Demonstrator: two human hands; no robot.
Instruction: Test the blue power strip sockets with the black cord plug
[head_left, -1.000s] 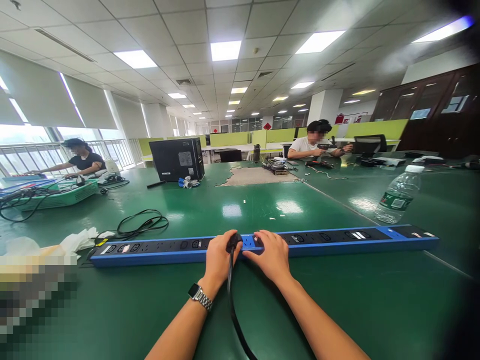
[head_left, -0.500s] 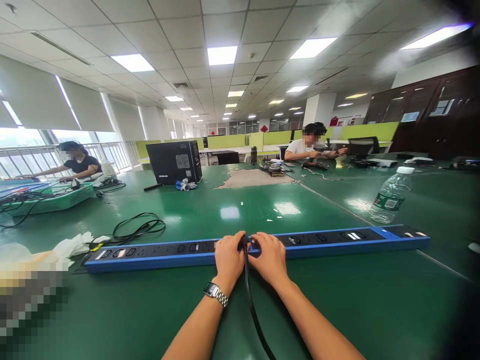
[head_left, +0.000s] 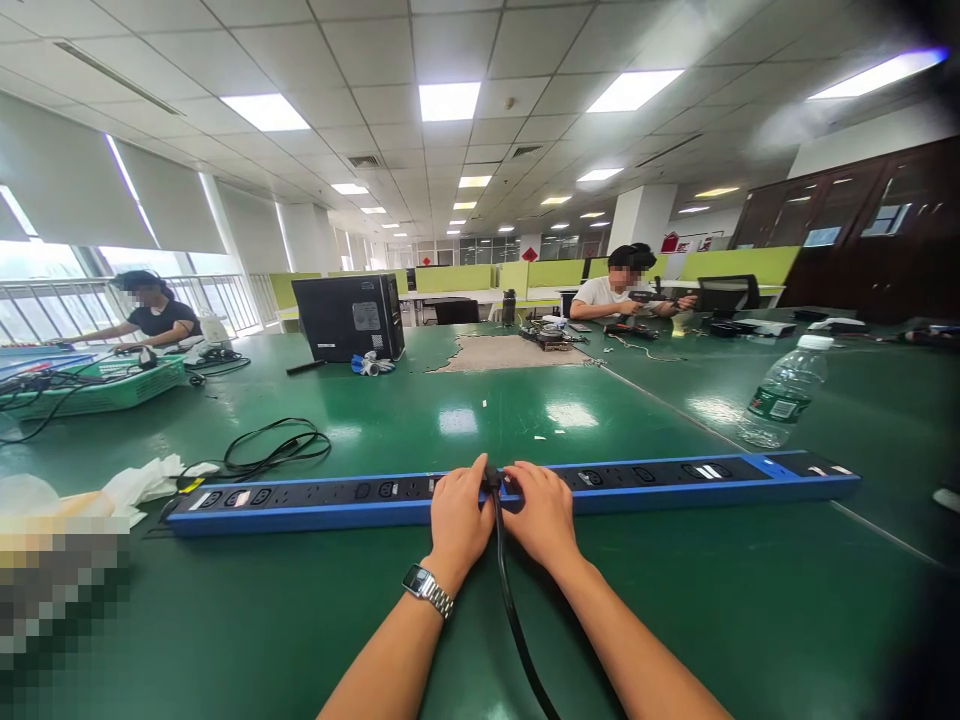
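So, green tabletop (head_left: pixel 262 620) filled the lower half of the frame, glossy under bright ceiling panels (head_left: pixel 448 101), with a pale patch (head_left: pixel 502 354) showing beyond the middle. Far left sat a green basket (head_left: pixel 127 392) full of cables (head_left: pixel 45 385); a black computer case (head_left: pixel 345 325) stood upper left of centre, a clear capped bottle (head_left: pixel 787 390) held the right, and one person (head_left: pixel 161 318) was busy at the left edge, another (head_left: pixel 600 295) at upper right. And the main piece: a long power strip (head_left: pixel 300 518), blue-sided, black-faced, dotted with sockets (head_left: pixel 591 479), lying nearly level across the centre! At its middle came a black plug (head_left: pixel 492 476), its thick black cord (head_left: pixel 514 620) running down to the bottom edge. Close work, this: the left hand (head_left: pixel 459 515), a watch (head_left: pixel 427 585) at its wrist, was closed about the plug, which sat right between the two hands; how deep it was seated couldn't be seen. Just beside, the right hand (head_left: pixel 540 508) arched half open over the strip, and whether it gripped or merely rested, you couldn't tell.
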